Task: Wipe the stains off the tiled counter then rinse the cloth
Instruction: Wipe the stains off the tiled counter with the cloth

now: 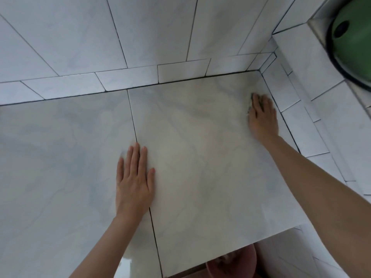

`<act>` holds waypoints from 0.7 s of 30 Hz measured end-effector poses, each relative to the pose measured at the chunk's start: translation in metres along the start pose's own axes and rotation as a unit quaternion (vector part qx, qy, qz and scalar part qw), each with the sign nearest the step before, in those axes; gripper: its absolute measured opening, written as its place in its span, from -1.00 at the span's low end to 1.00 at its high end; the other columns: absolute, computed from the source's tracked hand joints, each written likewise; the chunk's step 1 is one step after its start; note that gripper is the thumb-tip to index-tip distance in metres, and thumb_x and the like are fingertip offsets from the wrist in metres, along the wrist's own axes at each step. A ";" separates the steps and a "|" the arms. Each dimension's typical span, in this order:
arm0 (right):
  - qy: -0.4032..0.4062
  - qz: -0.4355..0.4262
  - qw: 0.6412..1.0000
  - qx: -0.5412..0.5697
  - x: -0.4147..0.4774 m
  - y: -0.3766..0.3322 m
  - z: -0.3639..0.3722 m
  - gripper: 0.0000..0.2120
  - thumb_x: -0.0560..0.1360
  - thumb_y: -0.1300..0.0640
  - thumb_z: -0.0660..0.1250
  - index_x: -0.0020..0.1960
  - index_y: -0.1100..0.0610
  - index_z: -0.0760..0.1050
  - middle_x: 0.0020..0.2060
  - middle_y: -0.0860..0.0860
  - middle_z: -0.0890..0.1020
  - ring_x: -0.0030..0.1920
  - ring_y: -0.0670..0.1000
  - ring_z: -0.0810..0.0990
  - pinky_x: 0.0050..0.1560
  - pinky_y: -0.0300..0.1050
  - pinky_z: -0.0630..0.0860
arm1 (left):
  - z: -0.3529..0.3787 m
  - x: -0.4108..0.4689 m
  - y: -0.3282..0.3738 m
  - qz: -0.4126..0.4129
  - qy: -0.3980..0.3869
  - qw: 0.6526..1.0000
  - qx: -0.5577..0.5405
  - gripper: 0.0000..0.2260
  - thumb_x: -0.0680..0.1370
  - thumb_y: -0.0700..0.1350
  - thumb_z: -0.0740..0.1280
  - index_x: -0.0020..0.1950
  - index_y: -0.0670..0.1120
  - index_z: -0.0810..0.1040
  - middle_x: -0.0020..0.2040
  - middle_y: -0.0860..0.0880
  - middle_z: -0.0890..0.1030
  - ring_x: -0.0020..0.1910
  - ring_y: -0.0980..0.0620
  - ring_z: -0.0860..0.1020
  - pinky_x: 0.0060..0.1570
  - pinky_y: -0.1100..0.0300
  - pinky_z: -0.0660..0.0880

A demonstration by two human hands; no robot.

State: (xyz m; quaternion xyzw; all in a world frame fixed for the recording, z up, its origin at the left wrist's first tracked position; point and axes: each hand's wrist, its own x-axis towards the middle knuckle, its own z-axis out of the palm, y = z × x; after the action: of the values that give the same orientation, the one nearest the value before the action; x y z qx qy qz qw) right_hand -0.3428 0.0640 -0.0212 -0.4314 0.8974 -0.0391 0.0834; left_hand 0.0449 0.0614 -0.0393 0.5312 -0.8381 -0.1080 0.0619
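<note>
The tiled counter (190, 137) is pale marbled tile with dark grout lines. My right hand (263, 115) presses down near the far right corner, close to the raised tiled ledge, and is blurred. A dark greenish cloth (253, 101) peeks out from under its fingers; most of it is hidden by the hand. My left hand (134, 179) lies flat on the counter with fingers together, across a grout line, holding nothing. No distinct stains show on the tiles.
A white tiled wall (100, 37) rises behind the counter. A raised tiled ledge (297, 109) borders the right side. A green basin (355, 37) sits at the upper right. A reddish bucket (236, 263) stands below the counter's front edge.
</note>
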 end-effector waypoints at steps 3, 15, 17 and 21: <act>0.000 0.024 1.000 0.014 -0.009 -0.013 0.003 -0.51 0.62 0.10 -0.06 0.53 0.01 -0.06 0.53 0.11 -0.03 0.52 0.11 -0.11 0.48 0.09 -0.11 | 0.001 0.001 -0.002 0.002 -0.008 1.000 -0.001 -0.49 0.60 0.02 -0.06 0.52 -0.15 0.10 0.53 -0.10 0.11 0.52 0.02 0.03 0.48 0.04 -0.10; -0.026 -0.363 0.931 -0.024 -0.163 -0.215 0.069 -0.51 0.58 -0.09 -0.11 0.47 -0.03 0.22 0.46 0.01 0.26 0.48 0.10 0.18 0.44 0.03 0.06 | -0.009 -0.030 -0.027 -0.020 -0.013 0.999 -0.036 -0.46 0.60 0.07 -0.05 0.52 -0.16 0.08 0.54 -0.09 0.08 0.52 0.04 -0.03 0.48 0.10 -0.16; -0.028 -0.392 0.919 -0.022 -0.166 -0.197 0.066 -0.53 0.58 -0.05 -0.07 0.47 -0.03 0.22 0.46 0.01 0.28 0.47 0.08 0.20 0.43 0.00 0.06 | -0.011 -0.037 -0.031 -0.016 -0.019 0.999 -0.031 -0.46 0.60 0.06 -0.05 0.53 -0.16 0.08 0.54 -0.08 0.08 0.52 0.04 -0.03 0.49 0.10 -0.16; -0.011 -0.265 0.964 0.008 -0.124 -0.119 0.050 -0.53 0.57 0.03 -0.06 0.45 0.06 0.26 0.42 0.09 0.34 0.45 0.11 0.24 0.40 0.02 0.14 | -0.013 -0.049 -0.031 -0.024 -0.026 0.998 -0.050 -0.46 0.59 0.06 -0.04 0.53 -0.14 0.06 0.54 -0.07 0.07 0.52 0.04 -0.05 0.48 0.11 -0.19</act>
State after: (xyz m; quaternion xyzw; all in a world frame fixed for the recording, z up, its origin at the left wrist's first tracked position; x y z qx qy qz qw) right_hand -0.1664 0.0864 -0.0395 -0.6536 0.7496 -0.0625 0.0837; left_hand 0.0961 0.0917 -0.0336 0.5444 -0.8198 -0.1656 0.0639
